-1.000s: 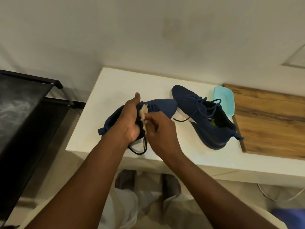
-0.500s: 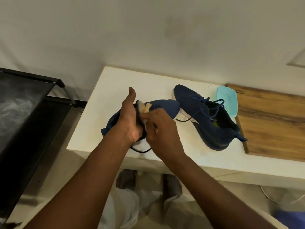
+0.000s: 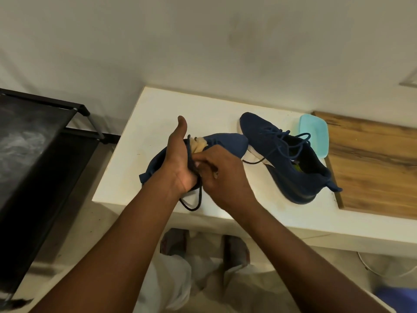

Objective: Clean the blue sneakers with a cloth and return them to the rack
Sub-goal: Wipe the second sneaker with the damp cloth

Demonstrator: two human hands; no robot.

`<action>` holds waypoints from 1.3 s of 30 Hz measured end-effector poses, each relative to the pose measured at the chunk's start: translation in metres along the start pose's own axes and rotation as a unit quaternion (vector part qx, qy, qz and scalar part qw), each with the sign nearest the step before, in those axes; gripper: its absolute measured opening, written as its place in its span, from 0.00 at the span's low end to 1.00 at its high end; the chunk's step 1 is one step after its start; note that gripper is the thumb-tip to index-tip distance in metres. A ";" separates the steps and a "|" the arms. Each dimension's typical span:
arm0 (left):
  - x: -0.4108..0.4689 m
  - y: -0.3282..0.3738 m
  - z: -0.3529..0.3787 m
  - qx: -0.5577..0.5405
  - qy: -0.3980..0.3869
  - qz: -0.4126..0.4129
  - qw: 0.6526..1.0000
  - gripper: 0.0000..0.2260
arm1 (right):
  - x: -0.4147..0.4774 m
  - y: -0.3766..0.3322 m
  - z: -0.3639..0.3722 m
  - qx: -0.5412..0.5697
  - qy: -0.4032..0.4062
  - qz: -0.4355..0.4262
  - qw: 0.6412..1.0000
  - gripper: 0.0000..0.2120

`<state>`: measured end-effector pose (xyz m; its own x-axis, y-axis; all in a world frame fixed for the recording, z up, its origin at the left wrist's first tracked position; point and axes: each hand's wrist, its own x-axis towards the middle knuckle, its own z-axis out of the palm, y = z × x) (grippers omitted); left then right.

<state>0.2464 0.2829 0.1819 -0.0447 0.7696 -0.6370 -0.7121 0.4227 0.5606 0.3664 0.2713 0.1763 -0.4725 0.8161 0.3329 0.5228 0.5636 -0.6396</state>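
One dark blue knit sneaker [image 3: 228, 143] is gripped at its collar by your left hand [image 3: 178, 164], thumb raised, over the near-left part of the white tabletop [image 3: 155, 118]; whether its sole rests there cannot be confirmed. Your right hand [image 3: 225, 179] has its fingers curled round a small beige cloth [image 3: 199, 143], pressed at the shoe's opening. The second blue sneaker [image 3: 284, 154] lies on the tabletop, just beside a pale turquoise plastic tray [image 3: 314, 134]. A black metal rack [image 3: 33, 141] stands to your left.
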 end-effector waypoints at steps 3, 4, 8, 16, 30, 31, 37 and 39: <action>0.000 -0.001 0.003 -0.027 -0.020 0.003 0.999 0.36 | 0.008 0.032 -0.010 -0.006 0.058 0.089 0.994 0.09; 0.000 -0.002 0.003 -0.025 -0.029 0.001 0.999 0.37 | 0.009 0.045 -0.014 -0.001 0.073 0.137 0.988 0.09; 0.001 -0.003 0.007 0.047 -0.033 -0.001 0.998 0.29 | 0.004 0.075 -0.018 -0.004 0.053 0.260 0.964 0.10; 0.014 -0.011 0.009 0.275 0.049 0.063 0.958 0.18 | -0.003 0.046 0.012 -0.050 0.033 0.095 0.994 0.10; 0.016 0.013 0.008 0.061 0.114 0.046 0.991 0.21 | -0.018 0.009 0.020 0.099 0.051 0.108 0.988 0.10; 0.016 0.012 0.007 0.050 0.109 0.033 0.992 0.23 | -0.013 0.017 0.018 0.075 0.055 0.104 0.990 0.10; 0.016 -0.007 0.011 0.044 0.075 0.018 0.996 0.25 | 0.001 0.053 0.006 0.060 0.027 0.279 0.958 0.09; 0.016 -0.002 0.009 0.038 0.078 0.023 0.996 0.26 | -0.010 0.027 0.013 0.112 0.015 0.242 0.964 0.11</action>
<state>0.2527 0.2990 0.1750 -0.1874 0.7080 -0.6809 -0.6516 0.4291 0.6255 0.3757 0.2769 0.1464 -0.1897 0.9815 -0.0251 0.5088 0.0764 -0.8575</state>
